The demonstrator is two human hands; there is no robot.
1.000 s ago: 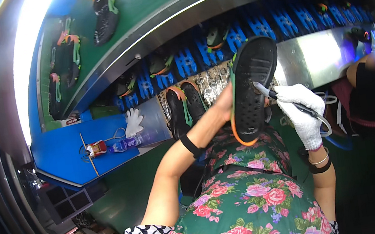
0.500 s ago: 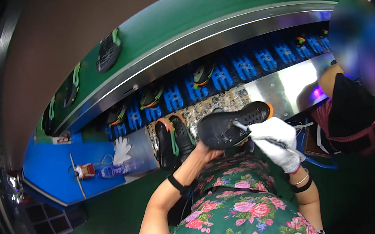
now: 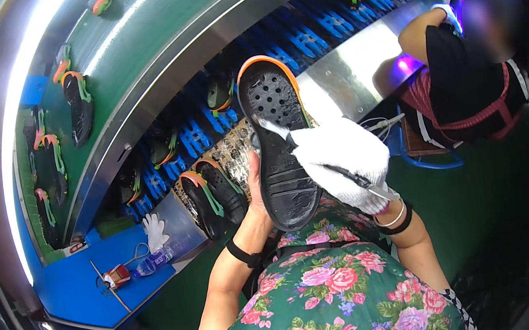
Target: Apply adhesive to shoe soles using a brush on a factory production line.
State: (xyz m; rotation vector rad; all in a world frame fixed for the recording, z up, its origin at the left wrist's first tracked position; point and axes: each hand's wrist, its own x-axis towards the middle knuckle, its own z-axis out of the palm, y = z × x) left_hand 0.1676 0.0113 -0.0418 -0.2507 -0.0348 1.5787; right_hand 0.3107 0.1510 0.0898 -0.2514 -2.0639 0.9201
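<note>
My left hand (image 3: 255, 193) is bare and grips a black shoe (image 3: 282, 169) by its left edge. Its thumb shows along that edge; the other fingers are hidden behind the shoe. The shoe stands toe-away, tilted up toward me, with round holes near the toe and an orange rim around it. In a white knit glove, my right hand (image 3: 344, 161) closes on a small brush (image 3: 275, 127), whose pale tip touches the shoe just below the holes. A dark and silver tool end (image 3: 364, 182) also sticks out of this hand; I cannot tell whether it belongs to the brush.
A pair of black shoes (image 3: 218, 194) stands on the taped bench left of my hands. Behind run blue racks (image 3: 308, 42) and a green belt (image 3: 147, 37) carrying shoes. A white glove (image 3: 155, 231) and a bottle (image 3: 150, 263) lie at left. A co-worker (image 3: 459, 72) sits at right.
The shoe has turned from lying sideways, toe right, to pointing away from me. The brush has moved left and farther from me along with my gloved hand. My view has swung right.
</note>
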